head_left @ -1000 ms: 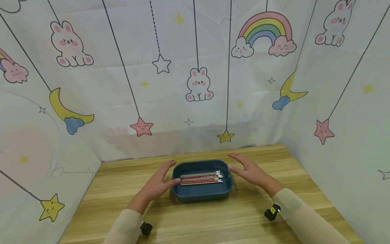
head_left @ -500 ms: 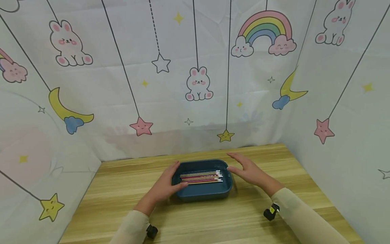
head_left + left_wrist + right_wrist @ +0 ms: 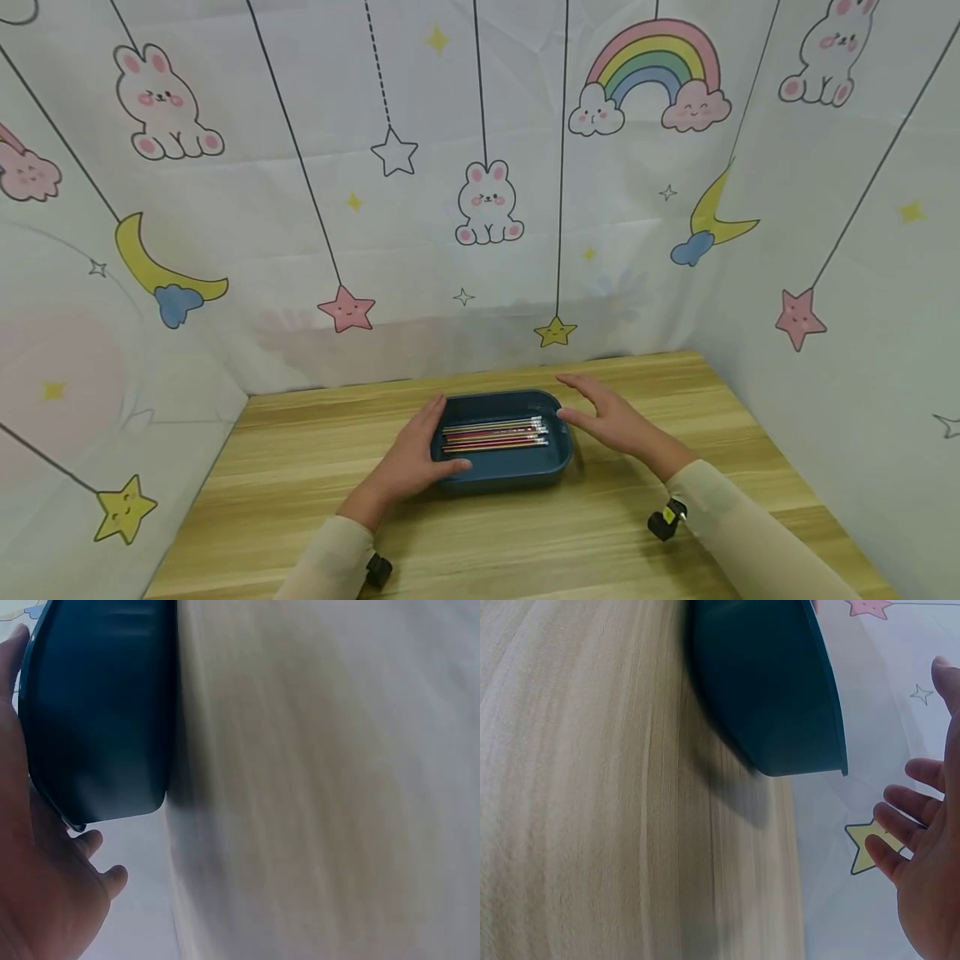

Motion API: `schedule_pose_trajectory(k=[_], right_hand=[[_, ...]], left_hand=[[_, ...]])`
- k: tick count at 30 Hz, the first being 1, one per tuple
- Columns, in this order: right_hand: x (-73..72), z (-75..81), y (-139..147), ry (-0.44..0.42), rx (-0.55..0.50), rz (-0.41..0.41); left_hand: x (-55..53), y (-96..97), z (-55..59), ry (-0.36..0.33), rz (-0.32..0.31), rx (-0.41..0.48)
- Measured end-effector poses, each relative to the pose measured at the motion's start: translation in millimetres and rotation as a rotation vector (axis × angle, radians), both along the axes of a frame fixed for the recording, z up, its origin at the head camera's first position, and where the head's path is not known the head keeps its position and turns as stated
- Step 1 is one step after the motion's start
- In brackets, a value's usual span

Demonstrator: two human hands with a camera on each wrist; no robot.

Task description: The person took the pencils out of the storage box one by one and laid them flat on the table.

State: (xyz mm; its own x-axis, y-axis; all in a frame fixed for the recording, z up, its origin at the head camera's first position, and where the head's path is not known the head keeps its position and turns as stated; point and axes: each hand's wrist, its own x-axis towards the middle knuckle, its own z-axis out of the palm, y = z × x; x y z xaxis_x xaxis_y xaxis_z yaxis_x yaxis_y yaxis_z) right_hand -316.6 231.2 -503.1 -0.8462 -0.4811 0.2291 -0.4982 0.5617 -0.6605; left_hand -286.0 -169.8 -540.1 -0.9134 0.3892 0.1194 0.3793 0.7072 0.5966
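Observation:
A dark blue rectangular tray (image 3: 498, 482) sits on the wooden table, and several striped pencils (image 3: 495, 437) lie side by side in it, eraser ends to the right. My left hand (image 3: 411, 458) is at the tray's left end. Its thumb is over the near rim and its fingers reach along the left side to the far corner; part of that end is hidden. In the left wrist view, the hand (image 3: 45, 877) lies close against the tray's rim. My right hand (image 3: 618, 421) hovers beside the right end, fingers extended and spread from the thumb; the right wrist view shows a gap between hand (image 3: 930, 832) and tray (image 3: 780, 690).
The wooden table (image 3: 525, 550) extends around the tray on all sides. White cloth walls (image 3: 420, 250) printed with rabbits, stars and moons stand behind it and to both sides. Small black cameras (image 3: 663, 523) hang at both cuffs.
My left hand has moved right, from just beside the tray to over its left end. The right hand has barely shifted. Tray and pencils stay in place.

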Motion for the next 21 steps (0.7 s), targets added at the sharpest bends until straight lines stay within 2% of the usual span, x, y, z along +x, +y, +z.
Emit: schedule_pose_trajectory(k=[13, 21], right_hand=[[1.0, 6.4, -14, 0.015, 0.023, 0.025], [-3.6, 12.5, -44, 0.093, 0.061, 0.179]], left_hand=[[2.1, -0.6, 3.9, 0.039, -0.025, -0.091], [0.9, -2.3, 2.8, 0.032, -0.029, -0.136]])
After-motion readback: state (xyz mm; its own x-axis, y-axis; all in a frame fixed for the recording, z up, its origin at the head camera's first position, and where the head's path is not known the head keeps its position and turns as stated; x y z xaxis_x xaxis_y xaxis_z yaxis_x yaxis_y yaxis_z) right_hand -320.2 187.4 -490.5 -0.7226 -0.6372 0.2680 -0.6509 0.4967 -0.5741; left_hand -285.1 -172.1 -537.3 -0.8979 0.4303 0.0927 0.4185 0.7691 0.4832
